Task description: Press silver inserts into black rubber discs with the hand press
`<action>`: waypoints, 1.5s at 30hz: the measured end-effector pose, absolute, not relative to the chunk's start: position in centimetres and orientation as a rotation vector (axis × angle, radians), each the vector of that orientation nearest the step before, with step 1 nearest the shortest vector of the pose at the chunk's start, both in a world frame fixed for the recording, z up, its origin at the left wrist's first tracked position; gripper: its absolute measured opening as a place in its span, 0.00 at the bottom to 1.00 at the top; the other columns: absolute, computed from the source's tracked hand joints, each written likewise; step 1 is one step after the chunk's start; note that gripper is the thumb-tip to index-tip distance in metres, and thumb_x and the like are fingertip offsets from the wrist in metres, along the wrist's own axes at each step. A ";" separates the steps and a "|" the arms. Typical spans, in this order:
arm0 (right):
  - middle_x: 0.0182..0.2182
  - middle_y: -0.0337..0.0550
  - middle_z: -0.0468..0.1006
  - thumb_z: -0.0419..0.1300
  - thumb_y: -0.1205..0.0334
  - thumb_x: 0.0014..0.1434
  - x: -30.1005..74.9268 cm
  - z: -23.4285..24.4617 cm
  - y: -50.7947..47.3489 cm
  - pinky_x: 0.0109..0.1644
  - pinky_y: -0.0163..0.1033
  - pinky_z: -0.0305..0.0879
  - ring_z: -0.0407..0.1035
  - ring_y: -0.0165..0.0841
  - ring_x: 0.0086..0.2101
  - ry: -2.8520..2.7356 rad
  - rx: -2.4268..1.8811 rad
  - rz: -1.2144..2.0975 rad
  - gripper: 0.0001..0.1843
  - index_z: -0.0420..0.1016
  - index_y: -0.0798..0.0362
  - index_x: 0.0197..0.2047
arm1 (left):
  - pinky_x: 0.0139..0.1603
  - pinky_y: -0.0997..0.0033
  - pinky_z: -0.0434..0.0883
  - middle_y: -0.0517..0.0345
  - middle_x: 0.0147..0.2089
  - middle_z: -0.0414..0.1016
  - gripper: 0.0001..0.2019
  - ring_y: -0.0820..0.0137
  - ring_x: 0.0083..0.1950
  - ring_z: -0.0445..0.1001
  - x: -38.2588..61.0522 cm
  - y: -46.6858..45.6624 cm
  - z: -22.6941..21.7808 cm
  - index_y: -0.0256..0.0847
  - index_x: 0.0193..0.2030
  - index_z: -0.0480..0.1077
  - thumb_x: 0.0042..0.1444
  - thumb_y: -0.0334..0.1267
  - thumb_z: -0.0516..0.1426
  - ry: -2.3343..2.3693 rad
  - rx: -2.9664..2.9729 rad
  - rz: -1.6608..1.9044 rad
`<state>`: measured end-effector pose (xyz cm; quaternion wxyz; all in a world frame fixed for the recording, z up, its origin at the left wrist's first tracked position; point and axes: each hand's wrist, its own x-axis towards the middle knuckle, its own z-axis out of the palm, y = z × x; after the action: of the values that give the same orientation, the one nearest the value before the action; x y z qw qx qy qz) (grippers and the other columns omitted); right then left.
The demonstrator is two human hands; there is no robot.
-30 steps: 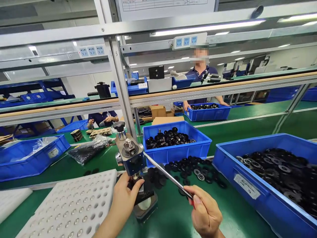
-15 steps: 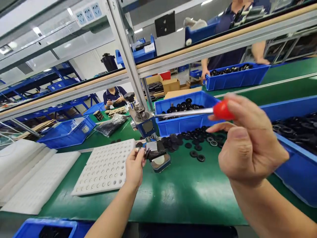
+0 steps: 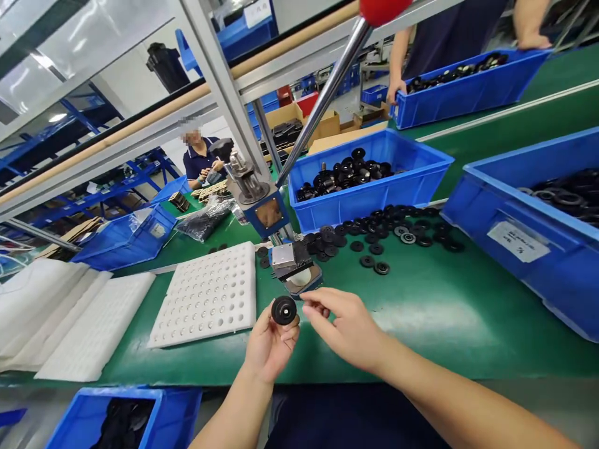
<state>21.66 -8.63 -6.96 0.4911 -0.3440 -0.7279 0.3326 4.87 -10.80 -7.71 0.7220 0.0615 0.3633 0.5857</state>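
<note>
My left hand (image 3: 271, 346) grips a black round disc (image 3: 283, 310) by its rim, with a small bright metal centre facing up. Just right of the disc is my right hand (image 3: 344, 324), its thumb and forefinger apart and nothing visible between them; its other fingers are curled. Behind both hands stands a hand press (image 3: 266, 212) with a metal block (image 3: 284, 255) at its base. Its steel lever (image 3: 322, 103) slants up to a red knob (image 3: 381, 9). A white foam tray (image 3: 201, 293) with rows of holes lies left of the press, many holding small shiny parts.
Loose black discs (image 3: 374, 237) are scattered right of the press. Behind them stands a blue bin (image 3: 355, 202) of black parts; another blue bin (image 3: 515, 231) is at the right. One co-worker (image 3: 468, 31) holds a bin across the bench; another person (image 3: 201, 159) sits farther back.
My right hand has left the red knob and come down beside my left. The lever has swung upward. My left hand has drawn the disc from the press toward me.
</note>
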 end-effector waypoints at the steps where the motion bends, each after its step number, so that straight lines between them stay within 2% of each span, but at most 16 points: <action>1: 0.34 0.43 0.79 0.55 0.64 0.64 21.4 -7.2 -8.7 0.34 0.33 0.69 0.71 0.28 0.30 -1.774 -0.841 0.841 0.11 0.77 0.54 0.46 | 0.19 0.82 0.60 0.59 0.27 0.67 0.08 0.79 0.23 0.61 4.9 -10.9 -7.9 0.35 0.28 0.68 0.55 0.33 0.62 0.833 0.157 1.294; 7: 0.31 0.40 0.77 0.59 0.67 0.59 21.0 -8.4 -8.5 0.33 0.33 0.66 0.69 0.28 0.29 -1.777 -0.937 1.017 0.08 0.74 0.54 0.42 | 0.22 0.81 0.64 0.54 0.33 0.76 0.15 0.78 0.27 0.67 5.1 -11.2 -9.7 0.32 0.36 0.76 0.47 0.41 0.71 0.931 0.373 1.285; 10: 0.30 0.38 0.77 0.56 0.70 0.58 21.1 -9.0 -8.3 0.33 0.32 0.64 0.69 0.28 0.28 -1.743 -0.935 1.113 0.07 0.73 0.54 0.40 | 0.22 0.82 0.64 0.54 0.32 0.76 0.16 0.79 0.26 0.67 5.2 -11.1 -10.3 0.31 0.34 0.76 0.46 0.41 0.72 0.926 0.355 1.263; 13: 0.30 0.38 0.78 0.52 0.72 0.58 21.3 -9.3 -8.3 0.34 0.32 0.64 0.71 0.28 0.30 -1.721 -0.924 1.132 0.11 0.75 0.54 0.40 | 0.20 0.83 0.63 0.55 0.30 0.74 0.14 0.81 0.24 0.64 5.4 -10.9 -10.6 0.31 0.33 0.75 0.48 0.39 0.71 0.881 0.229 1.233; 19: 0.31 0.40 0.77 0.55 0.68 0.59 21.8 -9.4 -8.3 0.35 0.33 0.66 0.70 0.29 0.30 -1.778 -0.962 1.058 0.10 0.76 0.54 0.43 | 0.17 0.85 0.60 0.59 0.29 0.70 0.12 0.84 0.20 0.58 5.8 -10.8 -11.1 0.31 0.34 0.73 0.57 0.40 0.65 0.868 0.063 1.168; 23: 0.37 0.42 0.78 0.63 0.62 0.56 22.1 -9.1 -8.5 0.39 0.34 0.66 0.72 0.32 0.35 -2.023 -1.019 0.955 0.15 0.74 0.52 0.48 | 0.18 0.84 0.61 0.58 0.29 0.72 0.16 0.83 0.20 0.62 6.4 -11.3 -12.0 0.33 0.34 0.73 0.51 0.44 0.70 0.963 0.108 1.132; 25: 0.37 0.43 0.78 0.66 0.58 0.53 22.5 -9.2 -8.7 0.40 0.35 0.65 0.72 0.35 0.37 -2.203 -1.091 0.852 0.16 0.75 0.52 0.45 | 0.20 0.82 0.63 0.60 0.27 0.72 0.19 0.81 0.21 0.64 6.8 -11.8 -12.7 0.34 0.32 0.73 0.44 0.46 0.73 1.026 0.181 1.114; 28: 0.27 0.39 0.76 0.66 0.59 0.51 24.1 -9.6 -8.0 0.30 0.34 0.58 0.70 0.33 0.28 -2.395 -1.209 0.784 0.08 0.75 0.52 0.33 | 0.21 0.79 0.62 0.60 0.23 0.70 0.25 0.78 0.21 0.66 7.0 -12.3 -14.0 0.35 0.28 0.71 0.39 0.54 0.73 1.087 0.394 0.998; 31: 0.15 0.34 0.67 0.68 0.65 0.40 26.8 -9.0 -5.0 0.22 0.33 0.47 0.58 0.27 0.17 -2.354 -1.282 0.824 0.08 0.71 0.52 0.20 | 0.20 0.78 0.62 0.54 0.28 0.75 0.30 0.74 0.23 0.69 6.4 -12.3 -15.7 0.34 0.35 0.74 0.34 0.58 0.73 1.238 0.664 0.990; 33: 0.13 0.33 0.64 0.68 0.66 0.39 28.5 -7.9 -1.8 0.21 0.33 0.48 0.55 0.26 0.16 -2.247 -1.305 0.796 0.09 0.70 0.52 0.17 | 0.18 0.77 0.63 0.54 0.28 0.76 0.32 0.73 0.22 0.69 5.8 -12.3 -16.8 0.35 0.37 0.74 0.32 0.58 0.73 1.342 0.777 1.044; 35: 0.18 0.36 0.71 0.66 0.61 0.47 29.6 -6.5 1.6 0.25 0.33 0.57 0.63 0.28 0.20 -2.085 -1.319 0.711 0.05 0.78 0.52 0.26 | 0.18 0.74 0.64 0.55 0.27 0.75 0.30 0.72 0.20 0.69 5.3 -12.4 -17.7 0.36 0.35 0.74 0.33 0.59 0.72 1.360 0.832 1.048; 37: 0.32 0.43 0.79 0.58 0.54 0.59 30.3 -5.4 4.6 0.34 0.34 0.67 0.71 0.31 0.31 -1.896 -1.310 0.611 0.16 0.80 0.54 0.43 | 0.19 0.73 0.67 0.54 0.27 0.76 0.28 0.71 0.21 0.70 5.0 -12.8 -18.3 0.37 0.35 0.74 0.38 0.59 0.70 1.340 0.870 1.064; 39: 0.44 0.49 0.79 0.49 0.52 0.66 30.6 -5.4 6.4 0.44 0.37 0.71 0.73 0.32 0.42 -1.750 -1.293 0.522 0.23 0.75 0.56 0.54 | 0.21 0.72 0.68 0.53 0.27 0.76 0.27 0.71 0.21 0.70 4.9 -13.3 -18.6 0.37 0.36 0.75 0.42 0.59 0.69 1.322 0.896 1.111; 41: 0.47 0.53 0.78 0.45 0.53 0.67 30.5 -6.8 6.9 0.48 0.40 0.72 0.73 0.33 0.45 -1.683 -1.299 0.455 0.25 0.72 0.58 0.57 | 0.22 0.72 0.68 0.53 0.26 0.75 0.26 0.71 0.22 0.70 4.7 -13.9 -18.7 0.37 0.36 0.75 0.43 0.60 0.68 1.308 0.913 1.141; 43: 0.45 0.55 0.79 0.48 0.52 0.65 30.1 -9.5 6.2 0.50 0.44 0.71 0.73 0.37 0.44 -1.684 -1.347 0.396 0.25 0.74 0.58 0.55 | 0.23 0.72 0.68 0.53 0.25 0.75 0.25 0.71 0.22 0.69 4.2 -14.5 -18.5 0.37 0.36 0.76 0.45 0.60 0.68 1.303 0.930 1.123; 45: 0.47 0.58 0.78 0.51 0.49 0.62 29.8 -12.8 4.8 0.55 0.53 0.68 0.71 0.43 0.49 -1.727 -1.419 0.334 0.25 0.75 0.58 0.52 | 0.25 0.72 0.68 0.53 0.25 0.76 0.24 0.71 0.23 0.70 3.2 -14.9 -17.9 0.37 0.36 0.77 0.46 0.58 0.67 1.336 0.956 1.088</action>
<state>29.81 4.83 -12.77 0.4267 -0.5677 -0.6913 0.1336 3.17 -14.92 -17.88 0.5529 0.4043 0.5650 0.4600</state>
